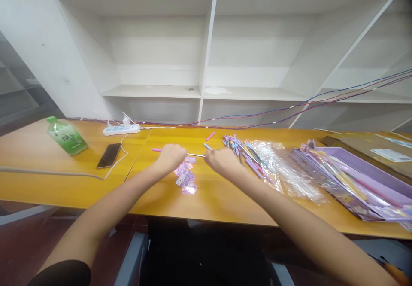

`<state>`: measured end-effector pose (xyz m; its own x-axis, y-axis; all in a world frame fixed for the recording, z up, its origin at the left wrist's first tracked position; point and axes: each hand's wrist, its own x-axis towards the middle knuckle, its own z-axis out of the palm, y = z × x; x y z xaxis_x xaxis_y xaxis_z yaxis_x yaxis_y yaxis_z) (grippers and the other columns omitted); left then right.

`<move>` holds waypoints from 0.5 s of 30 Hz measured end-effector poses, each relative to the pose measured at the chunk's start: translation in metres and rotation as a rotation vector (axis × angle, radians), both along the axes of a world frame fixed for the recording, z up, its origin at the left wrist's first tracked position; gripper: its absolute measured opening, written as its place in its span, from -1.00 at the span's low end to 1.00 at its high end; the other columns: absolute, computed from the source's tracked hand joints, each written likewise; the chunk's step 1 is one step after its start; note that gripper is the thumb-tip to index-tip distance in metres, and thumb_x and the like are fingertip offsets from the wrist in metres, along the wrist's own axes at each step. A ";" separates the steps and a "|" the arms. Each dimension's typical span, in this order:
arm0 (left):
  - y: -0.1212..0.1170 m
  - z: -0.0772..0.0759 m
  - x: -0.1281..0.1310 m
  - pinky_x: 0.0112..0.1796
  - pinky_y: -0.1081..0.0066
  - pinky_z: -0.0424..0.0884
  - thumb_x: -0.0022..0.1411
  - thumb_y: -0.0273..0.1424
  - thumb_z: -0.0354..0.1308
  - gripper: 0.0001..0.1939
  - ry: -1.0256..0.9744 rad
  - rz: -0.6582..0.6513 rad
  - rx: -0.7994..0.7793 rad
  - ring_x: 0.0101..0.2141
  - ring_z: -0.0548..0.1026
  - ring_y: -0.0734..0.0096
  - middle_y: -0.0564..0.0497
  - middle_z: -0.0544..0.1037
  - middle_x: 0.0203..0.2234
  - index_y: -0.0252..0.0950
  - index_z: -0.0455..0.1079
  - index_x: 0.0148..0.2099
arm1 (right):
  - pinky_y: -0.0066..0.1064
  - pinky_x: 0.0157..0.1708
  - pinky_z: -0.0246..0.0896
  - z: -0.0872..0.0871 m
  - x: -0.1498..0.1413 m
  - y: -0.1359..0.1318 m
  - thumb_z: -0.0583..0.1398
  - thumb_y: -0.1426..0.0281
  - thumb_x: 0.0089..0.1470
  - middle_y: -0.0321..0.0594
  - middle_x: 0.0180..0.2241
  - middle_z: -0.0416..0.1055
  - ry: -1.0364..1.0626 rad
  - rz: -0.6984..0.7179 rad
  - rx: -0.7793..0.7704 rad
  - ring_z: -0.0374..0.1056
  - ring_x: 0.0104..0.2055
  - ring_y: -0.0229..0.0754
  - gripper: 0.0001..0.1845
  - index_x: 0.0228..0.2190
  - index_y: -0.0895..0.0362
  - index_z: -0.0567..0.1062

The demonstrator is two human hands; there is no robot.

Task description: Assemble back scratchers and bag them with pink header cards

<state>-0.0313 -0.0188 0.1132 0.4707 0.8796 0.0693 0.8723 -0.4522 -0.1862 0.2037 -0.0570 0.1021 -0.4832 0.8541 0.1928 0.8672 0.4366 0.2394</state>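
Note:
My left hand is closed round the pink-handled end of a telescopic back scratcher. Its pink handle sticks out to the left of that fist. Between my two fists a thin metal rod shows, and my right hand is closed round the other end, hiding it. Below my left hand lie several small purple-and-pink cards. Right of my right hand sits a pile of back scratchers with small hand-shaped heads and pastel handles. Loose pink and blue handle pieces lie behind my hands.
Clear plastic bags and a purple box of packaged items stand to the right, with a cardboard box behind. On the left are a green bottle, a phone and a power strip. Cables run along the back under white shelves.

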 end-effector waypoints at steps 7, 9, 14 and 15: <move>0.017 0.004 -0.139 -0.23 0.19 0.39 0.40 -0.49 -0.08 -0.62 0.115 0.212 0.028 -0.28 0.63 -0.09 -0.35 0.63 -0.37 -0.43 0.61 -0.16 | -0.29 -0.37 -0.13 0.001 0.179 -0.016 0.08 0.50 0.30 -0.03 -0.46 0.50 -0.130 -0.158 -0.020 0.30 -0.44 -0.13 -0.75 -0.40 0.16 0.48; 0.015 -0.007 -0.159 -0.25 0.17 0.41 0.43 -0.45 -0.13 -0.57 0.147 0.180 0.034 -0.27 0.64 -0.15 -0.37 0.63 -0.36 -0.41 0.61 -0.16 | -0.28 -0.38 -0.17 -0.013 0.212 -0.021 0.08 0.44 0.34 -0.05 -0.44 0.50 -0.157 -0.163 -0.030 0.28 -0.44 -0.15 -0.75 -0.40 0.14 0.45; 0.013 -0.025 -0.162 -0.25 0.19 0.45 0.40 -0.46 -0.11 -0.59 0.149 0.105 0.033 -0.26 0.67 -0.13 -0.34 0.66 -0.34 -0.37 0.61 -0.18 | -0.24 -0.39 -0.24 -0.034 0.222 -0.032 0.06 0.43 0.37 -0.07 -0.40 0.49 -0.170 -0.157 -0.045 0.27 -0.43 -0.15 -0.77 -0.34 0.10 0.44; 0.013 -0.026 -0.160 -0.25 0.19 0.45 0.40 -0.44 -0.10 -0.59 0.143 0.095 0.037 -0.25 0.67 -0.12 -0.34 0.67 -0.33 -0.36 0.61 -0.20 | -0.25 -0.38 -0.23 -0.034 0.220 -0.034 0.05 0.44 0.37 -0.08 -0.40 0.48 -0.163 -0.156 -0.044 0.28 -0.42 -0.14 -0.76 -0.35 0.11 0.44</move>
<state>-0.1914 -0.0058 0.0870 0.3929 0.9187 0.0411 0.8742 -0.3592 -0.3266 0.4239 -0.0913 0.0681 -0.3664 0.9267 0.0836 0.8764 0.3135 0.3656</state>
